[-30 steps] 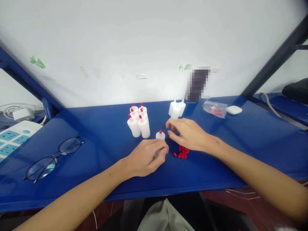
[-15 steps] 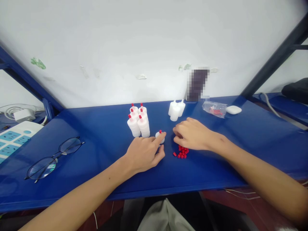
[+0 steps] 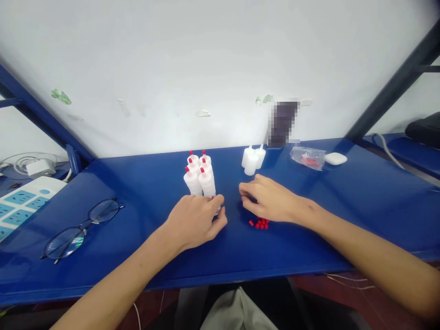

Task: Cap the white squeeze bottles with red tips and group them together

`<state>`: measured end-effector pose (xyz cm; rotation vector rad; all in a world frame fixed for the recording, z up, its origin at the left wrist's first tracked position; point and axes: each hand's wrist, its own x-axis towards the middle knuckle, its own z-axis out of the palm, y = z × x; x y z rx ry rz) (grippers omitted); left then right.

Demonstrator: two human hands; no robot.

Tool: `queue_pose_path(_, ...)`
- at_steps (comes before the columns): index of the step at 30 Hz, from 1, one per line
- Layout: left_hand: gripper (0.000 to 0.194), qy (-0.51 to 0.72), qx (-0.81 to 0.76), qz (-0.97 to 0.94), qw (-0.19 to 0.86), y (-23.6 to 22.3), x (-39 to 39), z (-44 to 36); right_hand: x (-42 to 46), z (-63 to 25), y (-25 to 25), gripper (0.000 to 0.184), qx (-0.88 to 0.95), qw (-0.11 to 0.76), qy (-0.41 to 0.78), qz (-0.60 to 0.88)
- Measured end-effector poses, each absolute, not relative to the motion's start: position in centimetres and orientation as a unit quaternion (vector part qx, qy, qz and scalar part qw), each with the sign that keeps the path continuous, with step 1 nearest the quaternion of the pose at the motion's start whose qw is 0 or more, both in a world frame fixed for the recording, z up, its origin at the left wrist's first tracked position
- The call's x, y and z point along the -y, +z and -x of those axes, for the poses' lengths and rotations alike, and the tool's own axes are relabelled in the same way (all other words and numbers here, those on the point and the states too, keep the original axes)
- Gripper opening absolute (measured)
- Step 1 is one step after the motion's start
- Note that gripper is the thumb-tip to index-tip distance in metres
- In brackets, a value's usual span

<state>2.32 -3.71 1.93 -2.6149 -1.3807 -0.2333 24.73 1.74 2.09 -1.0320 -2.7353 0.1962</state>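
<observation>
My left hand (image 3: 195,222) is closed round a small white bottle (image 3: 216,207) with a red cap. Only the cap tip and a sliver of the bottle show past my fingers. It stands right in front of a cluster of several capped white bottles (image 3: 201,176). My right hand (image 3: 266,199) rests on the blue table with its fingers curled and pinched together, and what they hold is hidden. Just behind its wrist lies a small pile of loose red caps (image 3: 261,223). Beyond that hand stand a few uncapped white bottles (image 3: 252,159).
A pair of glasses (image 3: 80,229) lies at the left, with a white power strip (image 3: 20,201) beyond the table (image 3: 137,256) edge. At the back right are a clear bag of red caps (image 3: 307,157), a white case (image 3: 336,158) and a dark upright object (image 3: 282,123) against the wall.
My left hand has slid the capped bottle to the left, up against the cluster of capped bottles. My right hand has shifted a little left, in front of the red caps.
</observation>
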Motion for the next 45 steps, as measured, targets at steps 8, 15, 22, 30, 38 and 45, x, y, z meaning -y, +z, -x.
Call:
queue_pose_path(8,0.041,0.049,0.462,0.885,0.021,3.3,3.0,-0.2,-1.3,-24.5,2.1,0.011,0.941,0.133,0.112,0.289)
queue_pose_path(15,0.03,0.038,0.478,0.877,0.004,2.7,2.9,-0.4,-1.2,-24.3,1.9,0.012,0.944,0.138,0.112,0.279)
queue_pose_path(22,0.046,0.014,0.501,0.865,0.025,2.2,3.1,-0.5,-1.3,-24.2,1.9,0.013,0.944,0.124,0.121,0.279)
queue_pose_path(30,0.032,-0.211,0.471,0.839,0.173,3.7,2.1,2.0,-1.1,-24.1,2.0,0.015,0.947,0.112,0.108,0.282)
queue_pose_path(38,0.037,-0.032,0.631,0.774,-0.041,6.0,-0.4,8.1,-0.8,-24.1,1.9,0.016,0.933,0.143,0.089,0.317)
queue_pose_path(45,0.039,-0.025,0.575,0.814,-0.083,4.1,-0.6,6.7,-0.8,-24.2,1.6,0.014,0.929,0.168,0.106,0.312)
